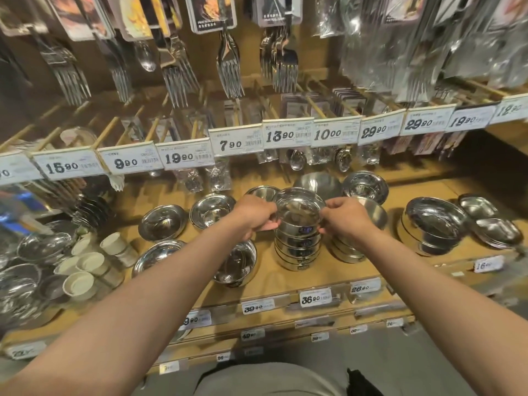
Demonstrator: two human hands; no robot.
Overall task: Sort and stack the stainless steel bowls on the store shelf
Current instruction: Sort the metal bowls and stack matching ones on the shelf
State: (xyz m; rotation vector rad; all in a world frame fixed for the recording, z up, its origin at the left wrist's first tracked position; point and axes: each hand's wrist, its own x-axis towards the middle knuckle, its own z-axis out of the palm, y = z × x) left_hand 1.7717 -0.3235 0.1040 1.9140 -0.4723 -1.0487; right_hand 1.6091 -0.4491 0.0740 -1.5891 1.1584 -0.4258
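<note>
Near the middle of the shelf (285, 284) stands a stack of bowls (297, 247), and the left hand (255, 214) and right hand (344, 217) pinch the rim of the top bowl (298, 208). One pile looks done. Many loose bowls (163, 222) still sit toward the left and back edges. They are shiny, round and silver.

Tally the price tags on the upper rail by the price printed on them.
19.90 tags: 2
29.90 tags: 2
15.90 tag: 1
9.90 tag: 1
7.90 tag: 1
13.90 tag: 1
10.00 tag: 1
12.90 tag: 1
Total: 10 readable tags. The cut-off tag at the left edge is not counted.
</note>
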